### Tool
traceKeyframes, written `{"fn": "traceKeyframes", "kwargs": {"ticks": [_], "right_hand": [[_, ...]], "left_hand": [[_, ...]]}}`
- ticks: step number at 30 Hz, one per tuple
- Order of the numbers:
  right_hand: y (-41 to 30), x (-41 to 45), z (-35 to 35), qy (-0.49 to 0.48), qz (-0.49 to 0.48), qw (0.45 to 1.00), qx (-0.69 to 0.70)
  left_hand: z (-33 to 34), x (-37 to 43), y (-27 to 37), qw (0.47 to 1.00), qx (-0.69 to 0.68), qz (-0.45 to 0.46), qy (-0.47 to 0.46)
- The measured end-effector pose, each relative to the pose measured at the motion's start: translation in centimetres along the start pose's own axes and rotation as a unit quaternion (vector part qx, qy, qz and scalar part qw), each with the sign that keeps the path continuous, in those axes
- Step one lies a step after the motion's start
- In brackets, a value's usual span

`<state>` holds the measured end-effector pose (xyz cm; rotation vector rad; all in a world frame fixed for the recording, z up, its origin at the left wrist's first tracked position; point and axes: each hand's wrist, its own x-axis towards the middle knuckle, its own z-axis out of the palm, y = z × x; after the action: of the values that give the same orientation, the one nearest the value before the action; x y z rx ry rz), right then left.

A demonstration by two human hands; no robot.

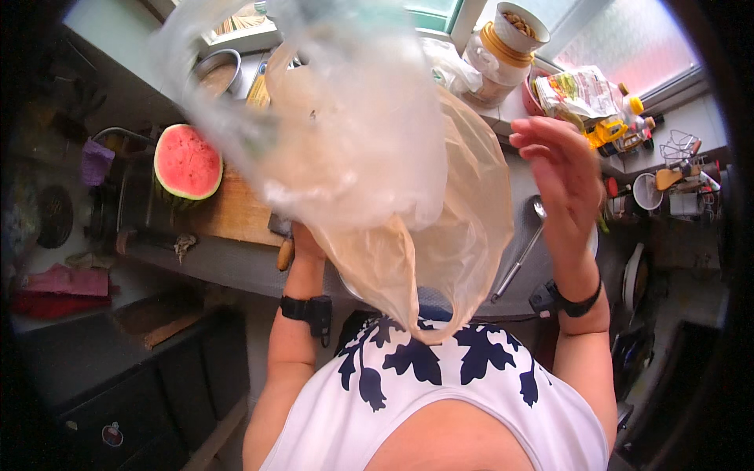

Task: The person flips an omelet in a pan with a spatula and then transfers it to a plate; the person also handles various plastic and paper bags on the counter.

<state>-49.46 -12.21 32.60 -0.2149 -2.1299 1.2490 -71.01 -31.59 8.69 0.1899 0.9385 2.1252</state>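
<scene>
A blurred whitish plastic bag (pixel 365 135) hangs in front of me. Behind and below it spreads a thin tan plastic bag (pixel 471 176), its handle loop dipping toward my shirt. My left hand (pixel 307 238) goes up behind the bags; its fingers are hidden, so its grip cannot be seen. Raised to the right of the bags, my right hand (pixel 562 182) holds nothing. Half a watermelon (pixel 188 162), cut side showing red, rests at the left of a wooden cutting board (pixel 238 206). A cleaver (pixel 285 250) with a wooden handle lies by the board's right edge, near my left wrist.
A long-handled metal ladle (pixel 518 265) lies on the counter below my right hand. Along the window sill stand a metal bowl (pixel 218 73), a jar (pixel 495 65) topped by a bowl of nuts (pixel 521 26), and oil bottles (pixel 609 132). Utensils crowd the far right.
</scene>
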Motion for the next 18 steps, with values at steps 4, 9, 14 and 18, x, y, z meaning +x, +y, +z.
{"fn": "traceKeyframes", "kwargs": {"ticks": [4,9,14,18], "right_hand": [[-4.8,0.6,3.8,-0.082,-0.049,0.992,-0.078],[-1.2,1.4,4.4,-0.221,0.118,0.967,-0.046],[-1.7,3.0,1.5,0.026,0.071,0.967,0.244],[-5.9,6.2,-1.5,0.225,0.026,0.904,0.363]], "left_hand": [[-0.2,-1.1,0.6,1.0,0.019,-0.001,-0.003],[-0.1,-1.7,1.2,0.999,0.028,-0.002,-0.02],[-2.0,-1.2,0.3,0.999,0.001,-0.038,-0.038],[-4.9,-1.6,-0.5,0.997,-0.059,-0.045,-0.006]]}}
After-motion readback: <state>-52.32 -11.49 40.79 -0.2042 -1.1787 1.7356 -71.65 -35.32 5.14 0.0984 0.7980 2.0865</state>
